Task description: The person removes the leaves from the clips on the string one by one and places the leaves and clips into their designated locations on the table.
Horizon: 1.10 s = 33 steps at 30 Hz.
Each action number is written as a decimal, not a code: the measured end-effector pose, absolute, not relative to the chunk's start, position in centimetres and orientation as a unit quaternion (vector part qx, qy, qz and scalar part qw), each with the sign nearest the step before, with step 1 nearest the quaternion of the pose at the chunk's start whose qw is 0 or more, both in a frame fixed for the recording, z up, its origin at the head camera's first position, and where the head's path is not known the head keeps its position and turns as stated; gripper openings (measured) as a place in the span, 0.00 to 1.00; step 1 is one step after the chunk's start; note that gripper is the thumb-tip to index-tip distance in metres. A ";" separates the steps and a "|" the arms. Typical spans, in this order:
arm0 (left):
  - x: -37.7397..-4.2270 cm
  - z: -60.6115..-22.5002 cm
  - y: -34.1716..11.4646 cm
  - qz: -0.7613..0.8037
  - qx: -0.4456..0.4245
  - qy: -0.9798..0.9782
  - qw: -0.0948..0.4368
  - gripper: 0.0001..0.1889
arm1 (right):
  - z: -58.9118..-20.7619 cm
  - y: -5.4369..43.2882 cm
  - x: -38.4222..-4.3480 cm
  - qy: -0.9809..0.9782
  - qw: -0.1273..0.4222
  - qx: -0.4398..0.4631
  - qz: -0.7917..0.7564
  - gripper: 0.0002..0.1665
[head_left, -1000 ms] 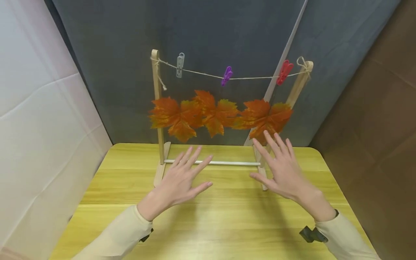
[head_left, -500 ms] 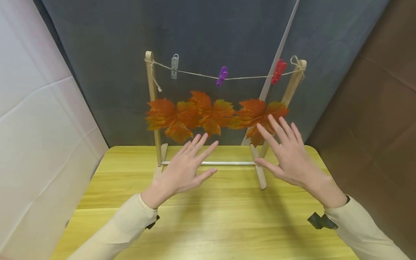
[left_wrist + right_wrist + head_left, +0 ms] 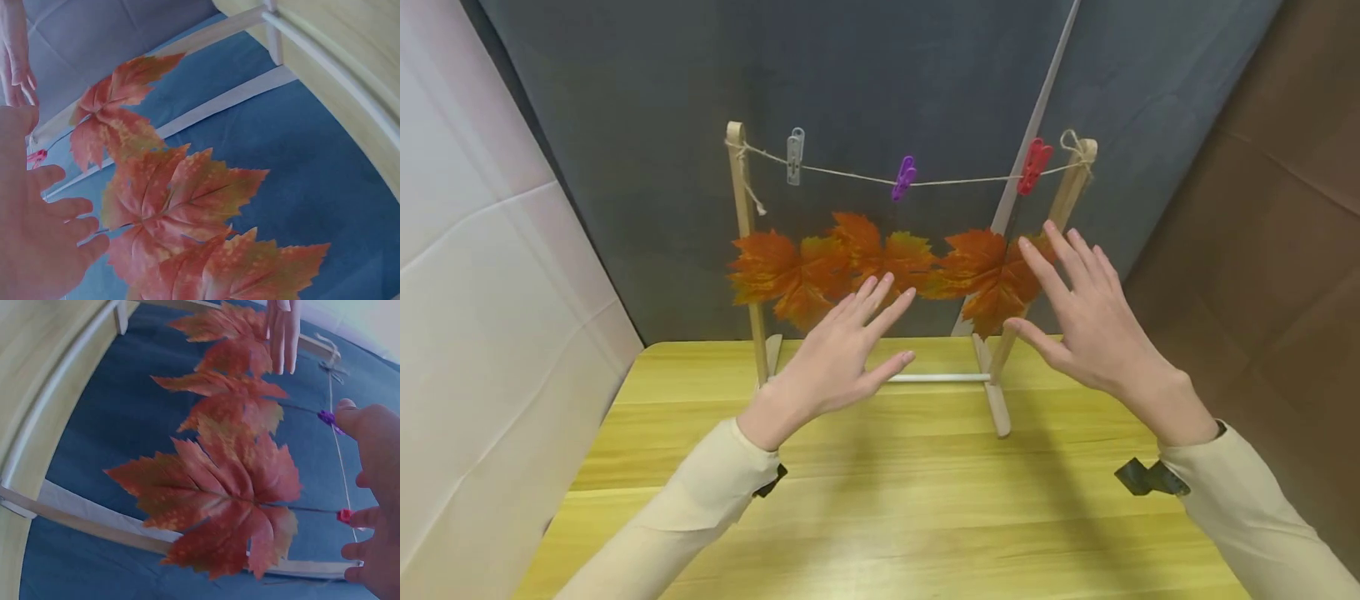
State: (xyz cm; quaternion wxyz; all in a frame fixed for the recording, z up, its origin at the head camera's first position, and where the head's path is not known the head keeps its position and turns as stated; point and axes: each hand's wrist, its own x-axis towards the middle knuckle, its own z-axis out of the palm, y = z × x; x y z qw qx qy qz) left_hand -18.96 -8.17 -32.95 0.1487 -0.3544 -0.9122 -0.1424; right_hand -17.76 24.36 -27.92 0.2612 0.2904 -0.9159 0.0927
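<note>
Three orange maple leaves hang in a row below a string (image 3: 850,173): a left leaf (image 3: 786,271), a middle leaf (image 3: 861,237) and a right leaf (image 3: 992,275). Above them on the string sit a clear clothespin (image 3: 794,158), a purple clothespin (image 3: 904,177) and a red clothespin (image 3: 1035,167). In the right wrist view, thin stems run from the leaves to the purple and red pegs. My left hand (image 3: 831,358), fingers extended, overlaps the lower middle leaf in the head view. My right hand (image 3: 1097,325), fingers spread, is beside the right leaf. Both hold nothing.
The string is tied between two wooden posts; the left post (image 3: 741,192) and right post (image 3: 1067,196) stand on feet joined by a white rod (image 3: 940,377). The rack stands on a yellow wood-grain table (image 3: 880,500). Dark cloth (image 3: 880,67) hangs behind, with pale and brown panels at the sides.
Both hands have risen and moved forward, the left up over the middle leaf, the right up along the right leaf's outer side. The rack has shifted slightly left in the head view.
</note>
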 end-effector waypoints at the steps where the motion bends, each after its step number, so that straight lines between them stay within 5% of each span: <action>1: -19.1 -32.8 -8.1 -0.147 -0.356 -0.911 0.151 0.39 | -27.7 24.4 -17.9 -0.914 0.266 0.290 0.100 0.48; 33: -23.3 -28.3 -2.3 -0.269 -0.366 -0.886 0.090 0.39 | -22.2 23.9 -21.2 -0.859 0.348 0.274 0.256 0.45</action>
